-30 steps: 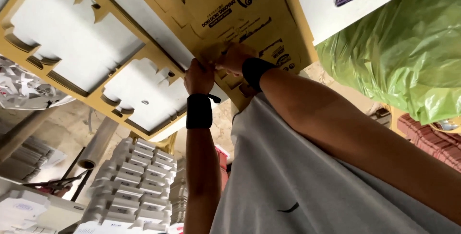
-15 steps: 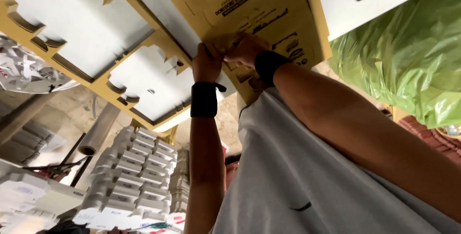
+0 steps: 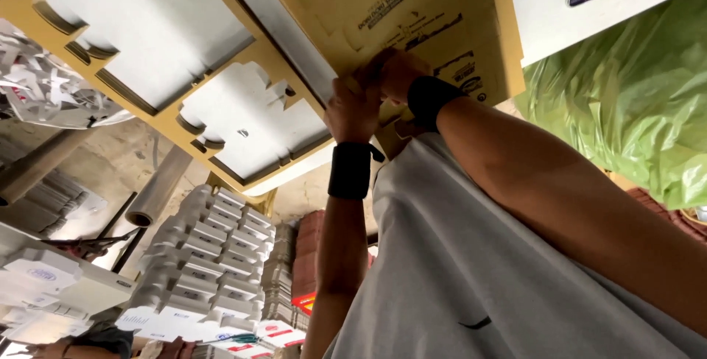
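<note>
Hands meet at the edge of a printed yellow cardboard sheet (image 3: 412,27). The left hand (image 3: 352,105) has its fingers curled shut on the sheet's edge; the right hand (image 3: 394,72) is just beside it and touching the sheet, though whether its fingers pinch the card cannot be told. Both wrists wear black bands. Risk — the grip bears on one small spot, so the card could tear or crease there. A die-cut sheet with white panels (image 3: 169,57) lies alongside and could be dragged askew. Stacks of white folded cartons (image 3: 206,256) stand well apart.
</note>
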